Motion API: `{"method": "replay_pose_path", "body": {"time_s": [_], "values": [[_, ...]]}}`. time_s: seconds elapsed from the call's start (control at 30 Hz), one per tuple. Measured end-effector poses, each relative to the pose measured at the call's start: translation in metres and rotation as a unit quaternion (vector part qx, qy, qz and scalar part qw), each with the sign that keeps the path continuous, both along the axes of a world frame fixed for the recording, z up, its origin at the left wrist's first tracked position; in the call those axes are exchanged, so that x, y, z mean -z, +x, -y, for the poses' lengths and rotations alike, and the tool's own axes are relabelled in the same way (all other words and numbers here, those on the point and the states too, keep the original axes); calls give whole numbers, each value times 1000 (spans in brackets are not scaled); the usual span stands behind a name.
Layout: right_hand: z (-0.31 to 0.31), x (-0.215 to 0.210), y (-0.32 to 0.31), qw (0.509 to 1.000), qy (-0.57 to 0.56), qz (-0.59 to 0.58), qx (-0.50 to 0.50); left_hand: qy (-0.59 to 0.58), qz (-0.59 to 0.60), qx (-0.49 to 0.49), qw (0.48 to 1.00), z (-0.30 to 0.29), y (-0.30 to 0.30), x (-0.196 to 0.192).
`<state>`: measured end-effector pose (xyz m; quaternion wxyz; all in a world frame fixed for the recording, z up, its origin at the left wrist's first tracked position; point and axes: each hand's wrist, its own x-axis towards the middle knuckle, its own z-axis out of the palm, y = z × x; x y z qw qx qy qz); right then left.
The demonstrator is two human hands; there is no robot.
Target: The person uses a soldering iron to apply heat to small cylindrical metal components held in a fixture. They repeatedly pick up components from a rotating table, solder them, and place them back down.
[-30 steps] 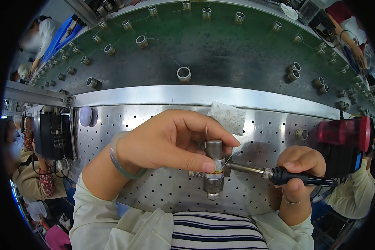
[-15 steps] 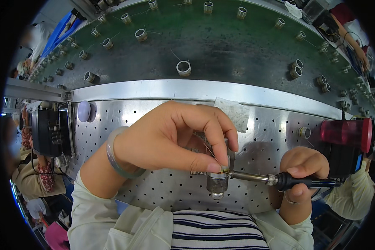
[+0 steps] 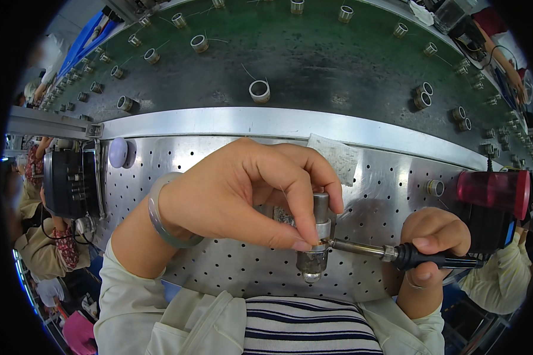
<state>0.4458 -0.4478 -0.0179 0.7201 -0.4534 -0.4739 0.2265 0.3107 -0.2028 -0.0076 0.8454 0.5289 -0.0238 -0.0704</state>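
A small metal cylinder [image 3: 315, 236], smooth and stepped, stands upright over a perforated steel counter [image 3: 231, 272]. The left hand [image 3: 243, 195] pinches it in a narrow grip of thumb and forefinger. A soldering iron [image 3: 397, 254], lying nearly level, points left with its tip at the cylinder; the right hand [image 3: 432, 236] wraps its black handle. Beyond runs a green belt [image 3: 314, 53] studded with metal rings.

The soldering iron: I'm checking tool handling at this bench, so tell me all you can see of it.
The soldering iron has a black handle and a slim, bare metal shaft. It lies nearly level, pointing to the person's left. The right hand wraps the handle, thumb on top. Its tip meets the small metal cylinder held upright by the left hand, above the perforated steel plate.
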Motion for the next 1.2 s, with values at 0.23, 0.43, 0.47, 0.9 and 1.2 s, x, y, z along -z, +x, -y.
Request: {"method": "replay_pose_path", "body": {"time_s": [0.23, 0.43, 0.47, 0.9, 1.2], "values": [[0, -1, 1, 1000, -3, 4, -4, 8, 5, 4, 1000, 0, 1, -1], [2, -2, 3, 1000, -13, 18, -7, -21, 1, 35, 999, -3, 4, 5], [2, -2, 3, 1000, -16, 23, -2, -47, -37, 38, 997, -2, 6, 4], [3, -7, 4, 998, -31, 52, 4, -41, -112, 22, 993, 7, 6, -14], [7, 2, 4, 998, 14, -21, 63, -36, -103, 22, 994, 2, 9, -2]]}}
